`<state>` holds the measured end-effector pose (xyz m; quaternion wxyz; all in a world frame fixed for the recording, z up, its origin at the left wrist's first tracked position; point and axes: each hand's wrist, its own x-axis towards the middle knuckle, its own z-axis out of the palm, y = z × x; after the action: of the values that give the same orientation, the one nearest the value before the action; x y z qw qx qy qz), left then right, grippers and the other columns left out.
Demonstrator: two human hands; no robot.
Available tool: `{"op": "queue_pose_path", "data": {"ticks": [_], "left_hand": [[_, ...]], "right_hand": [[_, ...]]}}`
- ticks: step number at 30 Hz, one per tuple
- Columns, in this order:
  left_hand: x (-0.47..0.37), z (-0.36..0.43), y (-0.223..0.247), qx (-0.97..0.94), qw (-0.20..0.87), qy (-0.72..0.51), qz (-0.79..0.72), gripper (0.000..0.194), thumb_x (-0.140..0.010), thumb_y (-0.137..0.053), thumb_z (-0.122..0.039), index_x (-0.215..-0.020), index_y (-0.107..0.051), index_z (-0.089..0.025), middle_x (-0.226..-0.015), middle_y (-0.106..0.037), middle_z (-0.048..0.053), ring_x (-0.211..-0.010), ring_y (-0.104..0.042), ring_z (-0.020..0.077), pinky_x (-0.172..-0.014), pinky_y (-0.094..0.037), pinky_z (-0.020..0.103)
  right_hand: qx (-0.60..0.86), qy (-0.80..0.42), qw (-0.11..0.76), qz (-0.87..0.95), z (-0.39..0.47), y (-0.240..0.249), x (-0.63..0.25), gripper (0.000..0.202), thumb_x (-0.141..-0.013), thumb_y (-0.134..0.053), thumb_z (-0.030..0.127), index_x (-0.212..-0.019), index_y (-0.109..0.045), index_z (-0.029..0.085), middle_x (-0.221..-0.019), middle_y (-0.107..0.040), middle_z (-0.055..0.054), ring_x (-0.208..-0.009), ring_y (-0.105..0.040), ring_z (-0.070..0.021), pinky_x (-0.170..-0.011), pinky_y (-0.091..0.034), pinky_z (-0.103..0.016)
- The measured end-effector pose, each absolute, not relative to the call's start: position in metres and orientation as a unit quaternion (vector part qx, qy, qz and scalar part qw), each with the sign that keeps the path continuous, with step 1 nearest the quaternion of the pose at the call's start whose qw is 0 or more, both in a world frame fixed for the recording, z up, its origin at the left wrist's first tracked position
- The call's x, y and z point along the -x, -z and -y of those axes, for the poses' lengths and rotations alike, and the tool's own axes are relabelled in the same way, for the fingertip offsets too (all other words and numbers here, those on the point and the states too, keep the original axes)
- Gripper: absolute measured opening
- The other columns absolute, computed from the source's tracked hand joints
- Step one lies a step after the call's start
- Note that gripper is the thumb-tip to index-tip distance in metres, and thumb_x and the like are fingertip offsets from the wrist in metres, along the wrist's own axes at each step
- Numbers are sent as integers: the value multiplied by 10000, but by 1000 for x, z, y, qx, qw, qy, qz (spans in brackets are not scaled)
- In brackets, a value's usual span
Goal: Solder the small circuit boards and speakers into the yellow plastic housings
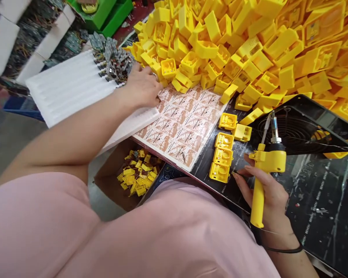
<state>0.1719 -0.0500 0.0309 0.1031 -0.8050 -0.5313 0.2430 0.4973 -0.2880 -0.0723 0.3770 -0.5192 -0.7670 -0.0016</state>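
Note:
My left hand [143, 85] reaches across the table to the near edge of a big heap of yellow plastic housings [191, 58], beside a cluster of grey circuit parts [116, 61]; its fingertips are partly hidden, so its hold cannot be made out. My right hand [266, 193] is wrapped round a yellow soldering gun [258, 200], whose metal tip points up and away. Several open yellow housings [222, 157] lie in a short column left of the gun, with one more housing [243, 132] beside them.
White grooved foam [66, 85] lies at the left. Below the table edge stands a cardboard box [107, 170] of small yellow parts. A black fan-like frame [316, 116] is at the right. Green trays [116, 17] sit at the top left. A patterned sheet [182, 123] covers the table's middle.

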Motion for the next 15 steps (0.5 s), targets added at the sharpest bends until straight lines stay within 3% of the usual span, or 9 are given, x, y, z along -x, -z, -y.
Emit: {"op": "queue_pose_path", "data": {"ticks": [4, 8, 11, 15], "left_hand": [[-161, 12, -17, 769, 62, -298, 563, 619, -827, -810, -480, -1359, -669, -197, -1406, -673, 109, -1306, -459, 336, -1174, -344, 700], [-165, -17, 1, 737, 30, -306, 602, 699, -548, -922, -629, -1125, -750, -272, -1262, -723, -22, -1246, -427, 313, -1135, -371, 678], [-156, -27, 6, 738, 5, -304, 602, 828, -459, -822, -831, -1093, -758, -302, -1203, -722, -35, -1219, -400, 297, -1129, -355, 617], [-137, -20, 2, 769, -85, -218, 595, 930, -606, -491, -1009, -1158, -744, -305, -1178, -720, 38, -1239, -362, 331, -1178, -226, 666]], "right_hand": [[510, 26, 365, 778, 285, 66, -491, 396, -909, -786, 180, -1264, -617, 231, -968, -820, -29, -806, -808, -184, -676, -629, -247], [517, 18, 357, 778, 288, 59, -488, 385, -912, -770, 157, -1260, -627, 239, -1014, -821, -35, -857, -815, -203, -721, -652, -265], [519, 11, 356, 777, 289, 56, -488, 421, -894, -774, 122, -1271, -637, 247, -988, -820, -18, -841, -815, -208, -720, -660, -269], [512, 10, 361, 779, 289, 56, -488, 413, -898, -769, 124, -1264, -635, 261, -1001, -820, -15, -893, -819, -216, -768, -677, -277]]}}
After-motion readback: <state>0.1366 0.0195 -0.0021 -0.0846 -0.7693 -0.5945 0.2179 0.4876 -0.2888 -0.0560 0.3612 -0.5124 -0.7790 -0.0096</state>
